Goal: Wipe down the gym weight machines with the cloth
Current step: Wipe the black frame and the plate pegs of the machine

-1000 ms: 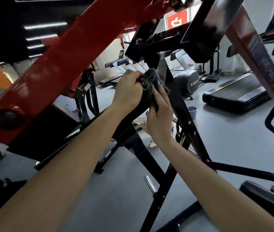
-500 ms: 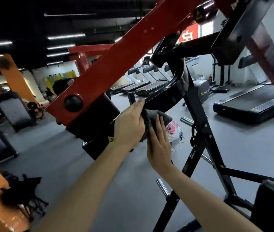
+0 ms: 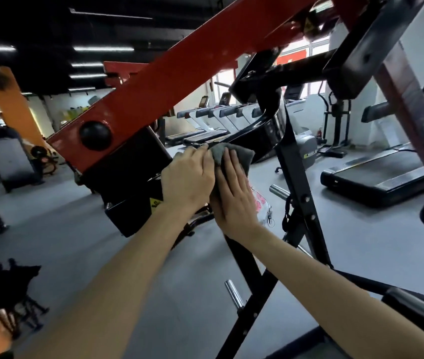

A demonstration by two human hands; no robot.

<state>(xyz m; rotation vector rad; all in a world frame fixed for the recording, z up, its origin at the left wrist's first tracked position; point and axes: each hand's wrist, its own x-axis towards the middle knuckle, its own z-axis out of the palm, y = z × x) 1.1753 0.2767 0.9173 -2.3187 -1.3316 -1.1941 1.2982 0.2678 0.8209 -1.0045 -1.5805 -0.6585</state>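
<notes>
Within the last second the cloth (image 3: 233, 154) has travelled down the weight machine's black curved bar (image 3: 262, 123), the left hand (image 3: 187, 177) curled gripping it, the right hand (image 3: 234, 195) pressing it flat-fingered; likely mid-wipe, lower frame still undone.

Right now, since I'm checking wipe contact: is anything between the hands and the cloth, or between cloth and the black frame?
Nothing visible. The left hand and right hand both touch the grey cloth, which sits against the black frame; the contact spot is hidden.
</notes>
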